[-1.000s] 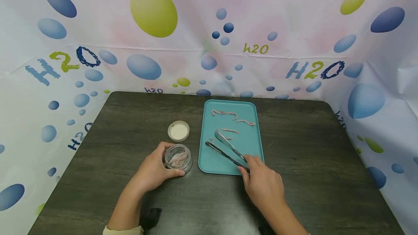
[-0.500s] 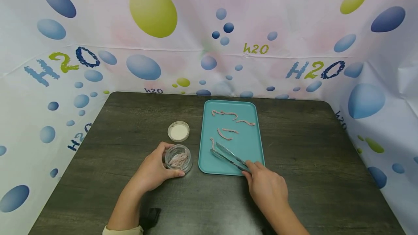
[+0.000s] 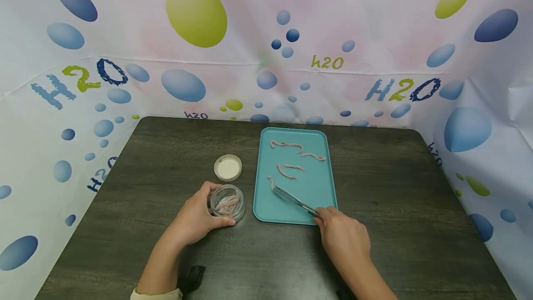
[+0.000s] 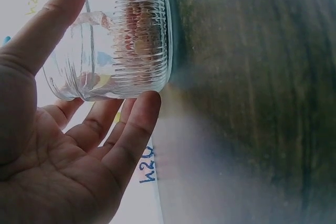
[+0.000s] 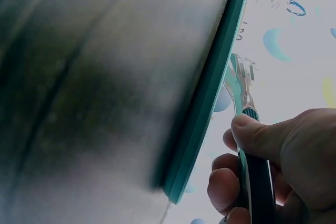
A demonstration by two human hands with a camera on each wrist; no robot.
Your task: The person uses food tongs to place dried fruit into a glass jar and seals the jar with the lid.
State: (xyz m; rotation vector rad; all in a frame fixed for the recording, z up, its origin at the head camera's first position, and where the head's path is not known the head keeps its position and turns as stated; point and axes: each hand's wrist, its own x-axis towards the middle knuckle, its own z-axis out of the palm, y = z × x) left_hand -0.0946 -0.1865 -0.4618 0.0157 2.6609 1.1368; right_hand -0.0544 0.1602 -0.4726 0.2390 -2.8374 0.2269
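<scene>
My left hand (image 3: 192, 220) holds a small clear glass jar (image 3: 227, 202), thumb and fingers on either side of it. Pinkish worm-like strips lie inside the jar; its ribbed wall shows in the left wrist view. In my right hand (image 3: 346, 239) is a pair of metal tongs (image 3: 294, 200), gripped by the dark-inlaid handle. The tongs' arms are squeezed together, their tips at the lower end of one pinkish strip (image 3: 271, 181) on the turquoise tray (image 3: 322, 193). Several other such strips (image 3: 294, 167) are scattered farther up the tray.
A round lid (image 3: 227, 168) with a pale inside lies just beyond the jar. The dark wooden table (image 3: 374, 175) meets a bubble-patterned backdrop (image 3: 354, 27) at the back and sides. A small black object (image 3: 195, 276) is near my left forearm.
The tongs have gone from spread wide to closed, their tips shifting toward the nearest strip on the tray. My right hand has moved slightly right and down; my left hand and jar stay put.
</scene>
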